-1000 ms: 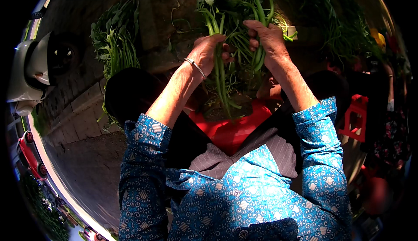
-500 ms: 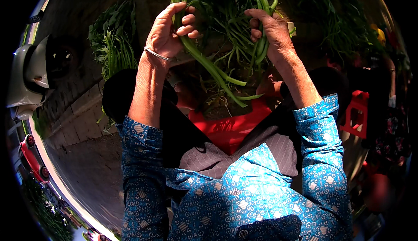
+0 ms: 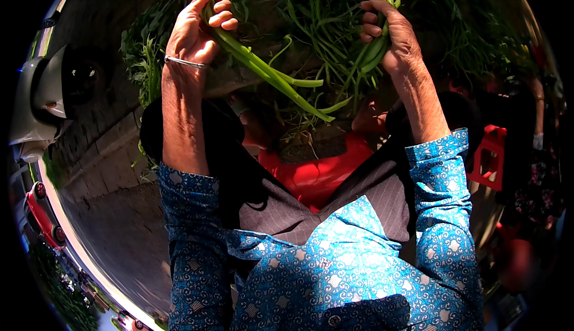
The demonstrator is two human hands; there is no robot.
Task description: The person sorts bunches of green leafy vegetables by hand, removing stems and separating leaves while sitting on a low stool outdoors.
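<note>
My left hand (image 3: 204, 27) is closed around several long green stalks (image 3: 266, 74) of a leafy vegetable that looks like water spinach. Their lower ends slant down to the right across the space between my knees, while leaves show above the fist. At the right, my right hand (image 3: 391, 35) grips more green vegetable stalks (image 3: 376, 52), some looping up past the thumb and others hanging beneath the fingers. Between and beyond the hands lies a heap of loose greens (image 3: 326, 38), in contact or close to the right hand's stalks; I cannot tell which.
A bundle of greens (image 3: 149, 47) rests on the ground at the left, and another dark pile (image 3: 472, 32) at the far right. A red plastic stool (image 3: 317, 175) is between my legs, with a second red stool (image 3: 491, 157) at right. Parked vehicles line the left rim.
My left hand has moved left and slightly up, carrying its stalks away from the heap. My right hand has shifted a little right and up. The hands are farther apart, both still gripping.
</note>
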